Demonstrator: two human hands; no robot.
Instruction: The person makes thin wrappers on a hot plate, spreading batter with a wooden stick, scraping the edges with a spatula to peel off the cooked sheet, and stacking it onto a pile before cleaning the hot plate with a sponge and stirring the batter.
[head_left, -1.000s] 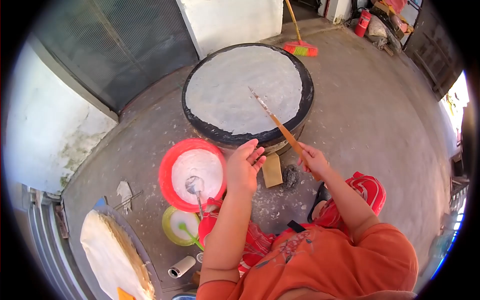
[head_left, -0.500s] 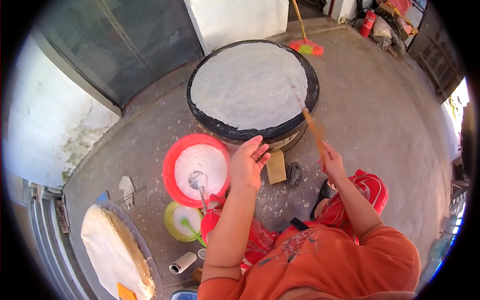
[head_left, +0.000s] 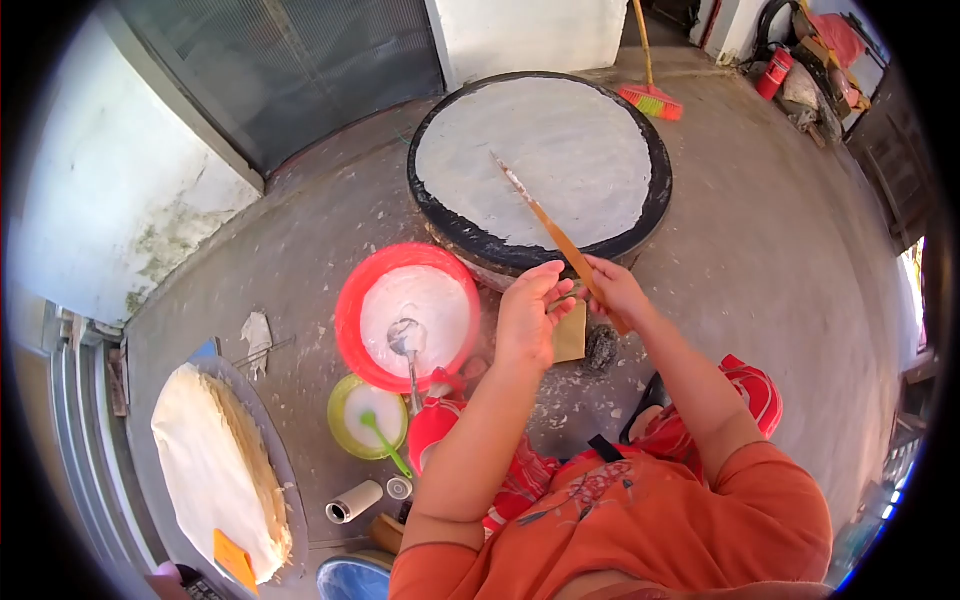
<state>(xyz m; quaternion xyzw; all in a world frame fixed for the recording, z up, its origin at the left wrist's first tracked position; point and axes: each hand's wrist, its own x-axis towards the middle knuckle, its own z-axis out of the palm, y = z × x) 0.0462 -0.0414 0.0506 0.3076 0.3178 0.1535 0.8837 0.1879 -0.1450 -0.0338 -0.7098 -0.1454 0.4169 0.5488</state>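
Observation:
My right hand (head_left: 618, 292) is closed around the handle of a long, flat wooden spatula (head_left: 562, 240). The blade slants up and left over the griddle, and its tip is smeared with white batter. Beside it my left hand (head_left: 530, 315) is held up, fingers loosely bent and apart, close to the handle; whether they touch it I cannot tell. In front of both hands stands a large round black griddle (head_left: 655, 205), with a thin white sheet of batter (head_left: 520, 130) spread over nearly all of it.
A red basin (head_left: 350, 345) of white batter with a metal ladle (head_left: 406, 340) stands left of my hands. Nearer are a yellow-green bowl (head_left: 340, 430) with a green spoon (head_left: 385, 440) and a stack of thin pancakes (head_left: 215, 470). A broom (head_left: 650, 98) leans behind the griddle.
My right hand has moved left with the spatula, from the griddle's right edge to beside my left hand. The spatula now reaches across the batter sheet. The view has shifted slightly.

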